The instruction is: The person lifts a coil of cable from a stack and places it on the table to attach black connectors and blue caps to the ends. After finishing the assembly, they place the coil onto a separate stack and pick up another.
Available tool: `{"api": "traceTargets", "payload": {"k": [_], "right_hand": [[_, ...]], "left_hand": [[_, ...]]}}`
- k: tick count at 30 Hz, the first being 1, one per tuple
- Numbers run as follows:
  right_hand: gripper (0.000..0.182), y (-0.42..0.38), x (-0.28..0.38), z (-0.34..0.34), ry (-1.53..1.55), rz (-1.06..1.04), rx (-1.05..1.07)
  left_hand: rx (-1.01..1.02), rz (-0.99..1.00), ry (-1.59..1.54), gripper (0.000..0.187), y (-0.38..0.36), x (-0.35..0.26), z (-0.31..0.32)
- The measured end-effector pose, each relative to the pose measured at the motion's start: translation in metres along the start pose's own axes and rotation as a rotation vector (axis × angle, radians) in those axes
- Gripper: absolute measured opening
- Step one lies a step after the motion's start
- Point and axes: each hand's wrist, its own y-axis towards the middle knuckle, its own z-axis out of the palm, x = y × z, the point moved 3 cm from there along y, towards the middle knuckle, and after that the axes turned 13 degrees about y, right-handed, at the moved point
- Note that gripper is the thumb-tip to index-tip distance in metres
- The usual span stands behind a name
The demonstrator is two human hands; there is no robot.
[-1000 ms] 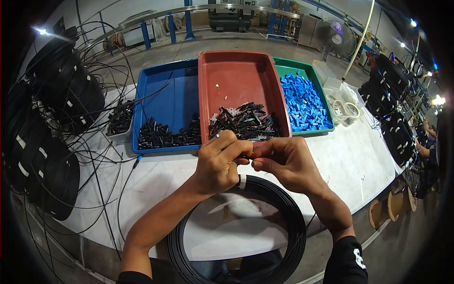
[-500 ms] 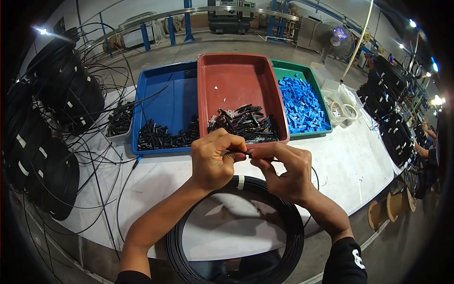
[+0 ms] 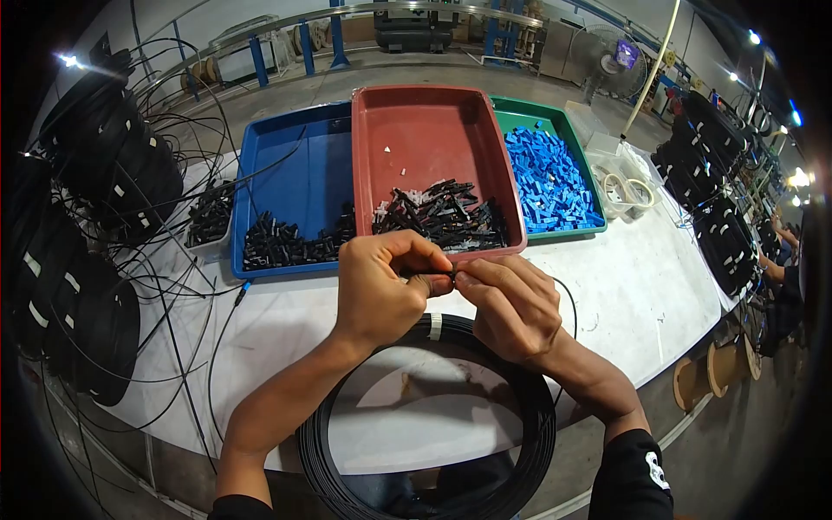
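My left hand (image 3: 381, 282) and my right hand (image 3: 511, 303) meet in front of the red tray (image 3: 425, 130). Between the pinched fingertips of both sits a small black piece (image 3: 444, 273), mostly hidden. A thin black cable runs out past my right hand and curves down. Below the hands lies a coil of black cable (image 3: 542, 416), bound with a white tie (image 3: 435, 327), overhanging the table's front edge. Black parts (image 3: 438, 212) fill the near end of the red tray.
A blue tray (image 3: 299, 173) holds black parts; a green tray (image 3: 585, 173) holds blue pieces. More cable coils (image 3: 113, 165) stand at left and right (image 3: 724, 243). A clear box (image 3: 628, 195) with rings sits right of the trays. Another person's arm (image 3: 771, 269) shows at far right.
The fingers of my right hand have closed in nearer to my left hand's, and its knuckles have rolled over. The view has shifted slightly, so the trays appear a little higher and further left.
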Motion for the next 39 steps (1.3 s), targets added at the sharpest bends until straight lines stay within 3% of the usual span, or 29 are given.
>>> {"api": "traceTargets", "payload": {"k": [2, 6, 9, 11, 13, 15, 18, 19, 21, 23, 25, 26, 27, 29, 37, 39], "right_hand": [[0.031, 0.001, 0.001, 0.003, -0.034, -0.100, -0.053], [0.028, 0.003, 0.001, 0.000, 0.033, -0.034, -0.034], [0.029, 0.005, 0.003, -0.005, 0.057, 0.040, -0.027], [0.033, 0.005, 0.005, -0.011, 0.077, 0.107, -0.013], [0.039, 0.003, 0.003, -0.014, 0.207, 0.398, 0.087], [0.035, 0.006, 0.000, -0.016, 0.210, 0.453, 0.048], [0.020, 0.001, -0.014, -0.014, 0.437, 0.743, -0.065], [0.020, 0.002, -0.016, -0.016, 0.433, 0.737, -0.067], [0.018, 0.003, -0.022, -0.018, 0.508, 0.805, -0.061], [0.017, 0.007, -0.028, -0.021, 0.437, 0.671, -0.060], [0.019, 0.008, -0.031, -0.023, 0.281, 0.435, -0.073], [0.024, 0.006, -0.033, -0.020, 0.275, 0.300, -0.093], [0.024, 0.004, -0.035, -0.019, 0.277, 0.295, -0.095], [0.028, 0.004, -0.031, -0.017, 0.174, 0.132, -0.049], [0.016, 0.003, -0.026, -0.012, 0.018, -0.111, -0.031], [0.016, 0.003, -0.024, -0.011, -0.002, -0.145, -0.021]], "left_hand": [[0.028, -0.056, -0.009, 0.018, 0.001, 0.001, -0.002], [0.003, 0.001, 0.046, 0.017, -0.002, -0.005, 0.000], [-0.074, 0.083, 0.079, 0.017, -0.006, -0.010, 0.003], [-0.105, 0.264, 0.231, 0.017, -0.007, -0.010, 0.001], [-0.098, 0.323, 0.260, 0.024, -0.005, -0.010, 0.000], [-0.154, 0.497, 0.388, 0.034, -0.005, -0.014, 0.002], [-0.165, 0.527, 0.408, 0.044, -0.006, -0.013, 0.005], [-0.167, 0.534, 0.408, 0.044, -0.004, -0.013, 0.004], [-0.169, 0.640, 0.464, 0.062, -0.001, -0.018, 0.001], [-0.188, 0.707, 0.499, 0.058, 0.004, -0.030, -0.005], [-0.063, 0.637, 0.511, 0.048, 0.010, -0.031, -0.019], [0.063, 0.451, 0.369, 0.037, 0.015, -0.024, -0.027], [0.088, 0.279, 0.233, 0.031, 0.019, -0.017, -0.033], [0.145, 0.069, 0.045, 0.023, 0.022, -0.009, -0.045], [0.054, 0.092, 0.085, 0.025, 0.012, -0.019, -0.027], [0.087, -0.021, 0.089, 0.026, 0.011, -0.017, -0.025]]}}
